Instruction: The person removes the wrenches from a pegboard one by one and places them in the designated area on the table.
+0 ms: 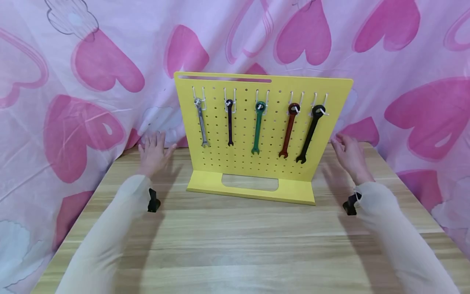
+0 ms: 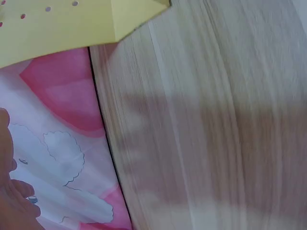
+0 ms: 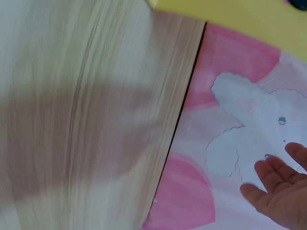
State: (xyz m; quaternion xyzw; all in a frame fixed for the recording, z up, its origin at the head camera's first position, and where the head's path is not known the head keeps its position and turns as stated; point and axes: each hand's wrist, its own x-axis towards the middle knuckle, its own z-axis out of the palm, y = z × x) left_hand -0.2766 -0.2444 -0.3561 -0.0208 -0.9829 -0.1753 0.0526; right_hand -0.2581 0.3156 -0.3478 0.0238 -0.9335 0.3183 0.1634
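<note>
A yellow pegboard stand (image 1: 216, 161) stands upright near the back of the table. From its white hooks hang a silver wrench (image 1: 202, 122), a dark purple wrench (image 1: 230, 122), a green wrench (image 1: 258, 128), a red-brown wrench (image 1: 289, 130) and a black wrench (image 1: 310, 134). To the left of the board is my left hand (image 1: 154, 156), fingers spread and holding nothing. My right hand (image 1: 350, 158) is beyond the board's right side, fingers loosely bent around nothing. Both hands are apart from the board. Each wrist view shows fingers at its edge, with a board corner above.
The wooden tabletop (image 1: 235, 241) extends in front of the stand. A pink and white curtain with hearts (image 1: 106, 73) hangs behind the table and along its sides. The stand's base (image 1: 205, 181) has a cut-out in its middle.
</note>
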